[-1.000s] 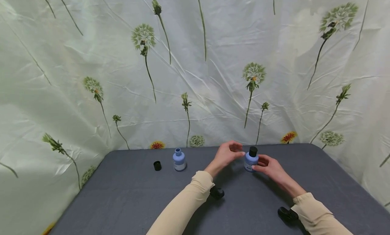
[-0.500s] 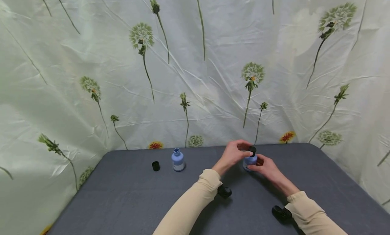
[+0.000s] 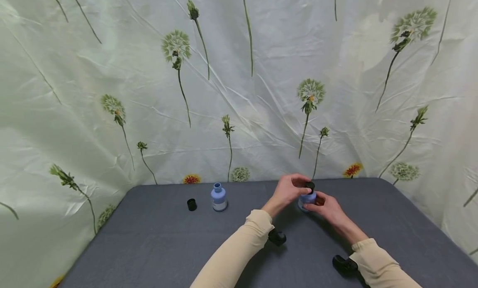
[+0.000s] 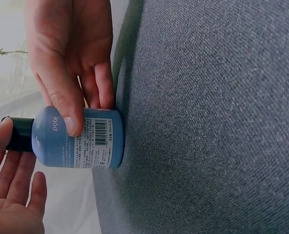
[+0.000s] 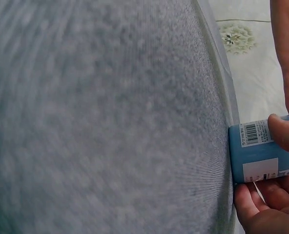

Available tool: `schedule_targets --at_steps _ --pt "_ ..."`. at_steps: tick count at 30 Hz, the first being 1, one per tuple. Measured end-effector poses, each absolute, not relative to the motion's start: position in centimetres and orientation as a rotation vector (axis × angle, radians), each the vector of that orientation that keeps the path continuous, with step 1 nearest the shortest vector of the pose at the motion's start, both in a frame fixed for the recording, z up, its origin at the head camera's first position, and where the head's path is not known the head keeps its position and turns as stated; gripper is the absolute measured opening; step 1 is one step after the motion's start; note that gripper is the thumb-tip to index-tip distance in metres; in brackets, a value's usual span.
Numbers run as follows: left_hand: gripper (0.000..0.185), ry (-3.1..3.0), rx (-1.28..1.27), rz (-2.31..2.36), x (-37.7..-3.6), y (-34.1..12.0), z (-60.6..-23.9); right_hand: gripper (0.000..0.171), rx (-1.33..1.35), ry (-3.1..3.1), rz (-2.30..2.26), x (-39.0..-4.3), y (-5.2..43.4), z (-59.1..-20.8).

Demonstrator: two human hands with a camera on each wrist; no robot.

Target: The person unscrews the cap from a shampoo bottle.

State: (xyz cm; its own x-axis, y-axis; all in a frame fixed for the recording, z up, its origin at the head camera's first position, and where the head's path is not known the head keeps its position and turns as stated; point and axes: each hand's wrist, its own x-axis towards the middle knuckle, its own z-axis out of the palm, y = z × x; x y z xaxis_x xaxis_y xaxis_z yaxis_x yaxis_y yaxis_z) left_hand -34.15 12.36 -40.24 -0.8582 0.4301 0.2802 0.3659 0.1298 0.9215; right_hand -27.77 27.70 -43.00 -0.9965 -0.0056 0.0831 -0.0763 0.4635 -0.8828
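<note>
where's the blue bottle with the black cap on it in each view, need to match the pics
Head: the bottle is right of centre, below mid-height.
Left wrist: the bottle appears sideways at left, black cap toward the left edge.
Right wrist: the bottle appears sideways, cut off by the right edge.
Shared landmark: the grey tabletop; the bottle's base end faces it throughout.

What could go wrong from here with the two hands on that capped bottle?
The left hand pinches the black cap while the right hand grips the blue bottle; if the right hand's hold slips, the bottle might twist or tip.

The open bottle stands uncapped to the left; a bump from the left arm could topple it, perhaps spilling any contents.

The loose cap beside it could get knocked away.
</note>
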Motion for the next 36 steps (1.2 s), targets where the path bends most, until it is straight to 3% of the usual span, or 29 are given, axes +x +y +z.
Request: schedule_targets --at_steps 36 --pt "0.024 2.259 0.863 1.842 -33.2 9.2 -39.4 0.056 0.149 -2.574 1.593 -26.0 25.4 -42.5"
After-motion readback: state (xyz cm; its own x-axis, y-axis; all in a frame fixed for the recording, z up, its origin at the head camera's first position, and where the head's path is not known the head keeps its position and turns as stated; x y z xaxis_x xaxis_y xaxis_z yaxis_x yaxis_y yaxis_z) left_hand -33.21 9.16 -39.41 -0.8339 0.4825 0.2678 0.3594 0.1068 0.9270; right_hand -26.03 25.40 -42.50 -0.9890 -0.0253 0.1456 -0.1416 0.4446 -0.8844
